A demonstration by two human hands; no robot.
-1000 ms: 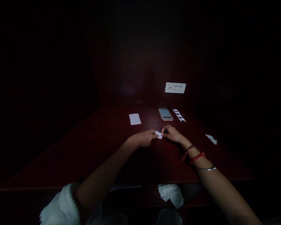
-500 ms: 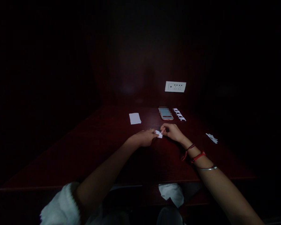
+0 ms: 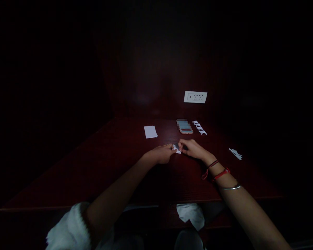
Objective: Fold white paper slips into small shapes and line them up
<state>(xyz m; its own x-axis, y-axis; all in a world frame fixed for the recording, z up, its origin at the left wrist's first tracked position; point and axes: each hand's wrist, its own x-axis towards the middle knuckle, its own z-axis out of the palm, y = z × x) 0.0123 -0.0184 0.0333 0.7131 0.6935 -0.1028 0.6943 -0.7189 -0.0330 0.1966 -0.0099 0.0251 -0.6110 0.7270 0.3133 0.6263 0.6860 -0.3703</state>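
Observation:
Between my hands, low over the dark red table point(image 3: 114, 173), is a small folded piece of white paper point(image 3: 176, 149). My left hand point(image 3: 163, 153) pinches its left side between thumb and fingers; a ring shows on one finger. At its right edge, the thumb and fingertips of my right hand point(image 3: 191, 148) are closed on the paper. The exact folds are too small and dim to make out. Beyond the hands lies a stack of white paper sheets point(image 3: 150, 132).
A phone point(image 3: 185, 126) lies at the back, beside a row of small folded white papers point(image 3: 199, 127). Several white paper strips point(image 3: 235, 153) lie at the right. A socket panel point(image 3: 195, 97) is on the wall. Something white and crumpled point(image 3: 191, 214) shows below the table's front edge.
The fingers of my right hand have shifted slightly at the paper's right edge, and the paper's visible shape differs a little. My left hand keeps its pinch in nearly the same place.

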